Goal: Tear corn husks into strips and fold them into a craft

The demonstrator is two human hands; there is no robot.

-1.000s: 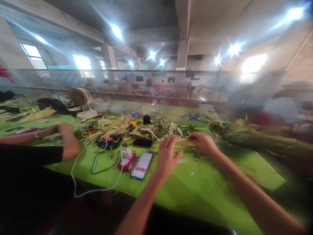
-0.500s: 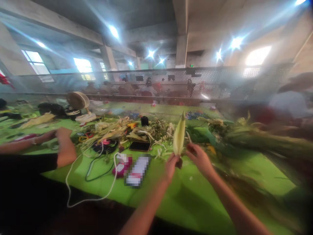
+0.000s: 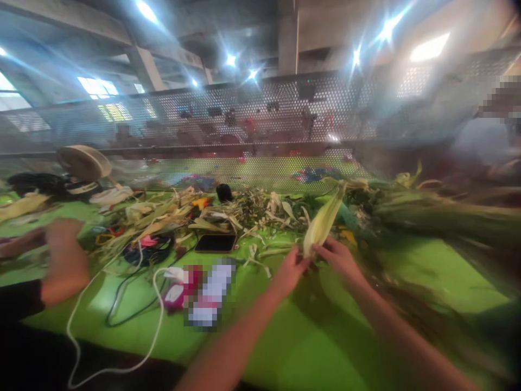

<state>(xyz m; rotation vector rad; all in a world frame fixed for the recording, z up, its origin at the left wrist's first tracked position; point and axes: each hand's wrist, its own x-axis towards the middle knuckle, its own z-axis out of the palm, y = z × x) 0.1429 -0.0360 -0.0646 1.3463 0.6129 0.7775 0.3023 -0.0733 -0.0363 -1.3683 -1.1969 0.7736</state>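
Observation:
A pale green ear of corn in its husk (image 3: pixel 323 221) tilts up and to the right above the bright green table (image 3: pixel 325 336). My left hand (image 3: pixel 290 272) grips its lower end from the left. My right hand (image 3: pixel 340 259) holds the same end from the right, fingers against the husk. Both hands meet at the base of the ear. The picture is blurred by motion.
A heap of husks and leaves (image 3: pixel 211 214) runs along the table's back, with more green stalks (image 3: pixel 431 217) at right. Two phones (image 3: pixel 215 243) (image 3: pixel 209 296), a white cable (image 3: pixel 122 336) and a small fan (image 3: pixel 83 163) lie left. A co-worker's hand (image 3: pixel 63 255) works at far left. A perforated metal screen (image 3: pixel 260 119) stands behind.
I picked the ear of corn off the table, stood it upright, and it now leans to the right. The camera has swung slightly right and down.

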